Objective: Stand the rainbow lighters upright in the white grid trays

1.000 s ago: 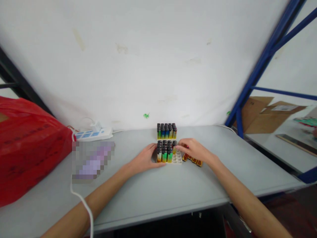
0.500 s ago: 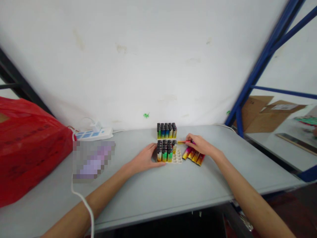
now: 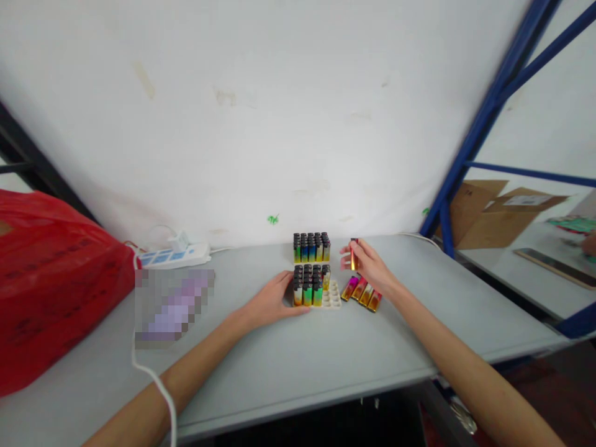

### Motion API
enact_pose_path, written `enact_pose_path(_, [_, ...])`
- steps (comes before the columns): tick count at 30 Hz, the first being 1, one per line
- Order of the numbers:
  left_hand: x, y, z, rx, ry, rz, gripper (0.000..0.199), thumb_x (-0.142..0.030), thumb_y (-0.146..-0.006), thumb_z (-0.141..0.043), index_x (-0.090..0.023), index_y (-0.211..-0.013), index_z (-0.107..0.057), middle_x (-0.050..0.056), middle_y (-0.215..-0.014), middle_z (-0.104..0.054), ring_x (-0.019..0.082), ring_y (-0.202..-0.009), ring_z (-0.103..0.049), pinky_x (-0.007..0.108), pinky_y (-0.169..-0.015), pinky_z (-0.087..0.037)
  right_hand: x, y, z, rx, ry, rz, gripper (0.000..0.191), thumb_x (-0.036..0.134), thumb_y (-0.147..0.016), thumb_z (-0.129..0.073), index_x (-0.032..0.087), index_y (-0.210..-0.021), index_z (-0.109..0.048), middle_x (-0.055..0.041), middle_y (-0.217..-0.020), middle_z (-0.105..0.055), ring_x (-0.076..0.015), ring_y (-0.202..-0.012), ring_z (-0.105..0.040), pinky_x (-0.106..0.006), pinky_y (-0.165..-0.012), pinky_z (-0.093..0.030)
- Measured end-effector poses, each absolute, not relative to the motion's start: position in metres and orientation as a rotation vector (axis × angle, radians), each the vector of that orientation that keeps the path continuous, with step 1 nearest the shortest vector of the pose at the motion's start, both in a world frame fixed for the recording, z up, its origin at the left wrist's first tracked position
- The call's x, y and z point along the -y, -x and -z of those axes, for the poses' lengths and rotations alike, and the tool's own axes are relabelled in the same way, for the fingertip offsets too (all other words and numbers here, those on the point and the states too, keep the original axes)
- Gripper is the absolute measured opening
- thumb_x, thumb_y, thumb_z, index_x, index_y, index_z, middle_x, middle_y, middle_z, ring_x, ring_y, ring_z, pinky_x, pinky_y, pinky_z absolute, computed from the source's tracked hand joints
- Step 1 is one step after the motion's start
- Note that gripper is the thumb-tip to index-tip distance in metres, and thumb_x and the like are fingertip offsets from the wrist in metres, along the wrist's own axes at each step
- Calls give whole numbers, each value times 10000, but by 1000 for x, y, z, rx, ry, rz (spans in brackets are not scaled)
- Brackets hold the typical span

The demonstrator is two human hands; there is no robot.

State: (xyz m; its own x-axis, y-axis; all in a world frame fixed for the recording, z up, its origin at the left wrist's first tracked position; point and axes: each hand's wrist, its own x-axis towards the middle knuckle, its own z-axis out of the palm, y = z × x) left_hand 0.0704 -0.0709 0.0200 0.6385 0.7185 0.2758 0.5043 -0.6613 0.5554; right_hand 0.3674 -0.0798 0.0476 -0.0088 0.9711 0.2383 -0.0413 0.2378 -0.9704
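My right hand [image 3: 372, 266] pinches a red-and-gold lighter [image 3: 352, 259] upright above the table, black top upward. Below it several pink, red and gold lighters [image 3: 362, 294] lie side by side on the tabletop. My left hand [image 3: 266, 301] grips the left side of a white tray [image 3: 333, 300], thumb along the front edge and fingers round the back corner. Black-topped lighters [image 3: 308, 288] stand in rows in its left part; uncovered sockets show at its right. Behind it stands another block of upright lighters [image 3: 311, 248].
A red plastic bag [image 3: 51, 292] fills the left side. Nearby are a white power strip [image 3: 179, 255], a blurred-out purplish object [image 3: 174, 308] and a white cable [image 3: 151, 374]. Blue shelf posts [image 3: 447, 205] and a cardboard box [image 3: 493, 220] stand at right, the wall behind.
My right hand has lifted a lighter off the loose ones and turned it from lying flat to upright. My left hand keeps its grip on the tray.
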Motion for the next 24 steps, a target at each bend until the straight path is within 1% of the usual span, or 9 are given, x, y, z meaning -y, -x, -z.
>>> enact_pose_path(3, [70, -70, -19, -963, -2439, -677, 759, -585, -799, -873, -239, -1420, -609, 127, -1365, -683, 358, -1242, -663, 496, -1130, -523, 83, -357, -45, 1346, 1018, -1144, 532, 770, -890, -619, 284, -1079, -516, 94, -710, -472, -89, -481, -309, -228, -467, -332])
enact_pose_path(5, [70, -71, -19, -964, -2441, -670, 749, -580, -804, -870, -233, -1414, -607, 129, -1370, -679, 354, -1249, -659, 492, -1135, -518, 84, -354, -41, 1415, 1077, -1090, 546, 796, -896, -589, 270, -1027, -533, 111, -638, -348, -99, -480, -245, -230, -450, -239])
enact_pose_path(7, [71, -71, -19, -956, -2430, -672, 729, -570, -805, -869, -228, -1397, -614, 129, -1367, -680, 352, -1245, -660, 491, -1130, -520, 83, -352, -37, 1500, 1146, -928, 568, 816, -906, -553, 250, -871, -524, 91, -620, -331, -115, -517, -293, -251, -477, -257])
enact_pose_path(9, [71, -71, -20, -946, -2416, -684, 716, -561, -797, -875, -228, -1379, -625, 126, -1360, -684, 353, -1233, -666, 492, -1120, -524, 83, -350, -34, 1554, 1237, -721, 607, 813, -924, -513, 242, -721, -467, 59, -613, -369, -130, -566, -350, -275, -526, -299])
enact_pose_path(12, [71, -71, -21, -958, -2404, -685, 715, -564, -790, -879, -223, -1368, -633, 128, -1347, -689, 360, -1225, -671, 498, -1116, -524, 83, -347, -32, 1554, 1370, -501, 621, 765, -932, -490, 251, -606, -369, 40, -581, -362, -137, -584, -358, -298, -563, -288])
enact_pose_path(15, [72, -72, -21, -963, -2410, -681, 727, -560, -787, -882, -221, -1377, -626, 134, -1339, -690, 367, -1237, -666, 502, -1127, -517, 83, -345, -30, 1547, 1406, -414, 555, 678, -926, -489, 257, -589, -358, 40, -560, -357, -137, -573, -349, -305, -563, -255])
enact_pose_path(18, [72, -72, -21, -951, -2418, -685, 714, -543, -795, -879, -222, -1380, -624, 135, -1327, -693, 363, -1230, -668, 498, -1121, -523, 83, -344, -29, 1571, 1409, -398, 485, 601, -940, -467, 255, -606, -402, 28, -558, -426, -153, -579, -398, -305, -563, -271])
enact_pose_path(21, [72, -71, -21, -950, -2415, -688, 716, -544, -796, -876, -214, -1380, -627, 138, -1329, -694, 368, -1224, -670, 504, -1110, -530, 84, -343, -29, 1604, 1414, -398, 482, 598, -981, -444, 252, -645, -438, 16, -592, -496, -168, -606, -455, -303, -586, -325])
enact_pose_path(24, [72, -71, -21, -942, -2410, -700, 729, -543, -794, -880, -232, -1399, -619, 131, -1362, -687, 362, -1242, -664, 505, -1124, -520, 88, -343, -34, 1673, 1379, -407, 486, 631, -1042, -412, 253, -742, -463, 20, -644, -537, -176, -637, -497, -299, -618, -377])
